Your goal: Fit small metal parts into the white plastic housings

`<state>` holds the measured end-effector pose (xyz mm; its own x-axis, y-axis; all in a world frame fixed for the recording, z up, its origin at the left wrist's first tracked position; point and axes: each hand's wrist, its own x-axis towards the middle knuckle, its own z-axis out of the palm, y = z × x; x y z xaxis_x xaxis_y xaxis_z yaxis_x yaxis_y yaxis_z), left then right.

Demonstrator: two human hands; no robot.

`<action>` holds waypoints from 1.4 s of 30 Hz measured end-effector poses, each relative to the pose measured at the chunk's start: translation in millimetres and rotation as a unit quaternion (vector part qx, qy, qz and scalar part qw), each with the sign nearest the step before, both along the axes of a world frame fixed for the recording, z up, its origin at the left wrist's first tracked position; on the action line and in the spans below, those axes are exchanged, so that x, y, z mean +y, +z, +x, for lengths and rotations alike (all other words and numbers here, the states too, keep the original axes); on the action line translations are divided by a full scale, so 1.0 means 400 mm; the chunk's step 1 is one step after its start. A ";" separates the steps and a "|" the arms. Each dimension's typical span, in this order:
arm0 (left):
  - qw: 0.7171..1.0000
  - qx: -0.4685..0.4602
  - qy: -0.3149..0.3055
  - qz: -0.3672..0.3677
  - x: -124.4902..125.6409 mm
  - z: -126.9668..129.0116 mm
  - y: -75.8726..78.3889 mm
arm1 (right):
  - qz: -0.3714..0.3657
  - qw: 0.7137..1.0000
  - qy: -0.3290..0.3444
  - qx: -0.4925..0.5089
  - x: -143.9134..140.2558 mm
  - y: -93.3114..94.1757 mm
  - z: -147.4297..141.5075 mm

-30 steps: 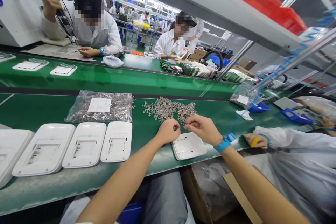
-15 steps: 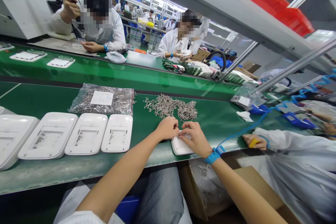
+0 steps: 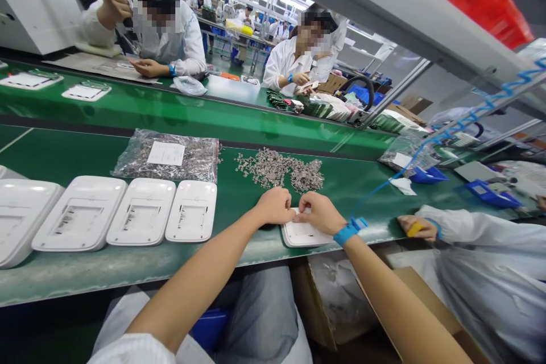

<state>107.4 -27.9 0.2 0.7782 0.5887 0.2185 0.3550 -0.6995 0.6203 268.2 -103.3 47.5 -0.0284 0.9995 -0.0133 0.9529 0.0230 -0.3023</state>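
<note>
A white plastic housing (image 3: 305, 237) lies at the near edge of the green bench, partly covered by my hands. My left hand (image 3: 274, 205) is closed with curled fingers at the housing's far left corner; whatever it may hold is hidden. My right hand (image 3: 319, 213) bends over the housing with thumb and fingertips pinched together. Any piece in that pinch is too small to make out. Just beyond my hands lie two adjoining heaps of small metal clips, the left heap (image 3: 267, 168) wider than the right heap (image 3: 307, 176). A blue wrist strap (image 3: 350, 231) circles my right wrist.
Several white housings (image 3: 191, 211) stand in a row at left, battery-like recesses facing up. Behind them lies a clear bag (image 3: 164, 154) of metal parts. At right are a co-worker's hand (image 3: 418, 228), a blue tray (image 3: 427, 175) and a blue coiled cord (image 3: 490, 103).
My right hand's fingers have drawn together from a looser, spread pose into a pinch over the housing. My left hand stays at the housing's corner. The view has shifted slightly.
</note>
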 end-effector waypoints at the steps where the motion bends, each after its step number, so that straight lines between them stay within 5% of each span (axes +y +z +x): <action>1: 1.000 0.003 -0.004 0.002 0.000 -0.003 0.003 | -0.016 1.000 0.003 -0.003 0.008 0.003 0.005; 4: 1.000 0.011 -0.014 0.007 -0.001 -0.010 0.012 | 0.010 0.999 0.035 -0.004 0.001 0.006 0.015; 10: 1.000 0.017 -0.019 -0.005 0.005 -0.006 0.015 | 0.194 0.968 0.156 0.028 -0.109 -0.031 0.015; 15: 1.000 0.017 -0.013 -0.021 0.005 0.000 0.011 | 0.256 0.955 0.146 0.037 -0.141 -0.070 0.018; 31: 0.999 0.023 -0.003 -0.029 0.000 0.003 0.013 | 0.257 0.960 0.103 0.043 -0.147 -0.083 0.018; 42: 1.000 0.019 0.011 -0.017 -0.011 0.006 0.015 | 0.250 0.958 0.140 0.006 -0.141 -0.079 0.026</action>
